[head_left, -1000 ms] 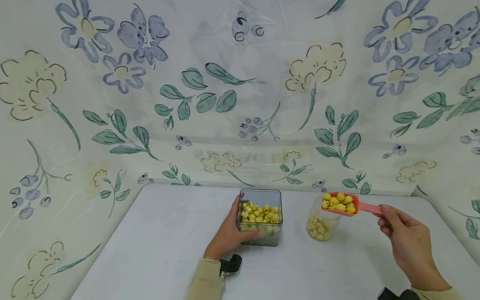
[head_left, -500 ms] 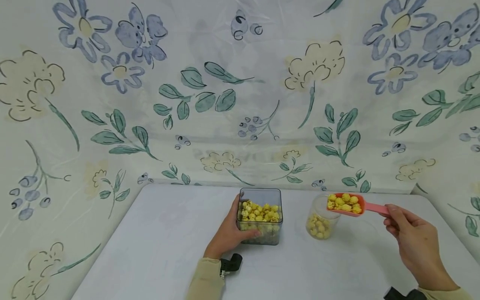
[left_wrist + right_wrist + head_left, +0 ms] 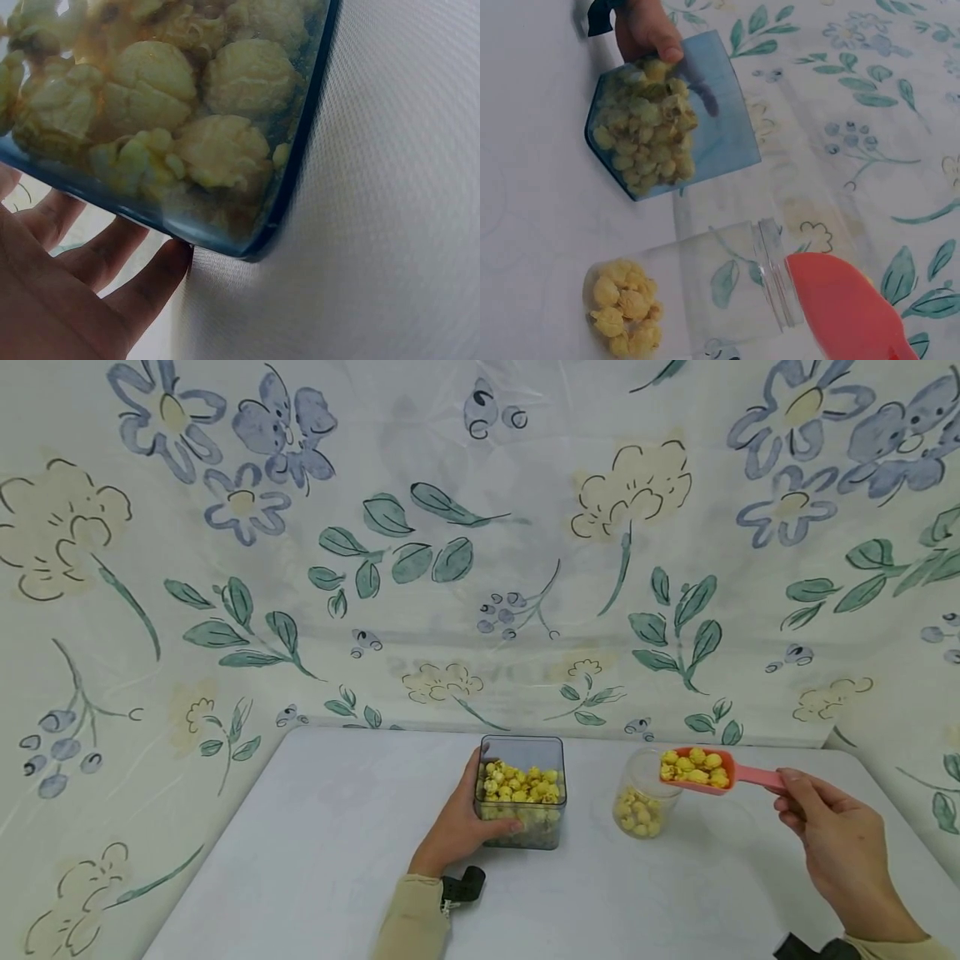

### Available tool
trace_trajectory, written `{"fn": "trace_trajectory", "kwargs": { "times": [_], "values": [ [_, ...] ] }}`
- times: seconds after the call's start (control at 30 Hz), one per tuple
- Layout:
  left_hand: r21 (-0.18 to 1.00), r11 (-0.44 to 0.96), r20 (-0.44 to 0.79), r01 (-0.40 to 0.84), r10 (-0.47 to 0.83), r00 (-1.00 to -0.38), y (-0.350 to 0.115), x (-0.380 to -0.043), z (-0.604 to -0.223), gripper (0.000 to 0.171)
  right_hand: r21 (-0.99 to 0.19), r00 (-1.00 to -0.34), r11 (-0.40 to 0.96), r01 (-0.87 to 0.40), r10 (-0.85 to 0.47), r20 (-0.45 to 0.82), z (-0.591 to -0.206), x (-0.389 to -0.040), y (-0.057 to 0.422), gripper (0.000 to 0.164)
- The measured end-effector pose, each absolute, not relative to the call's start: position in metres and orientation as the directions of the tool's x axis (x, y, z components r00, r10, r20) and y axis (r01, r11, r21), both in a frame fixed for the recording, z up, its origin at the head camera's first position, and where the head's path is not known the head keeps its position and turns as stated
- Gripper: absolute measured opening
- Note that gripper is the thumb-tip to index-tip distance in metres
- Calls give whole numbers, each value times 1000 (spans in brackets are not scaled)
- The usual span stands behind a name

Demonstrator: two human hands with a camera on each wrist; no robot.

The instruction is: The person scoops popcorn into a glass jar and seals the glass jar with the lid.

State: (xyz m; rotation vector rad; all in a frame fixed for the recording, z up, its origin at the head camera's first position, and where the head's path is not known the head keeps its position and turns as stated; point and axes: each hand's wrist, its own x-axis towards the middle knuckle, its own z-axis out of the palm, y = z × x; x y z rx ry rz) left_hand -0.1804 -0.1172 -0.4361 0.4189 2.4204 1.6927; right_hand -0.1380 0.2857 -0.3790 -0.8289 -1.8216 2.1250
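My left hand (image 3: 457, 831) grips a clear bluish square container (image 3: 520, 831) from its left side, the thumb lying across the front. Yellow popcorn (image 3: 521, 783) fills part of it. In the left wrist view, fingers (image 3: 154, 289) touch the container's wall (image 3: 202, 229). My right hand (image 3: 843, 843) pinches the handle of a red-pink scoop (image 3: 757, 777) heaped with popcorn (image 3: 693, 766). The scoop is held level at the mouth of a clear round jar (image 3: 636, 781). Popcorn (image 3: 626, 307) covers the jar's bottom in the right wrist view, where the scoop (image 3: 847, 304) shows at the rim.
A white table (image 3: 330, 843) carries both vessels, the jar standing right of the square container. Behind it rises a flower-patterned sheet (image 3: 525, 568). Black wrist cameras sit on the left wrist (image 3: 463, 885) and the right wrist (image 3: 817, 948).
My right hand has shifted a little to the right with the loaded scoop, baring more of the jar's mouth. The left hand and the square container have stayed in place.
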Motion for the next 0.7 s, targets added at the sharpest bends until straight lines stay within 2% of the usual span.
{"fn": "trace_trajectory", "kwargs": {
  "times": [0.2,0.43,0.7],
  "values": [
    [936,324,30,133,305,-952,-117,-179,-435,113,-969,-831,-201,144,507,-229,-376,-138,287,19],
    [941,314,25,125,305,-952,-117,-178,-436,113,-972,-828,-170,161,513,-226,-374,-137,287,23],
    [942,311,25,126,309,-951,-117,-179,-436,113,-976,-835,-173,135,510,-206,-372,-137,289,17]
  ]
}}
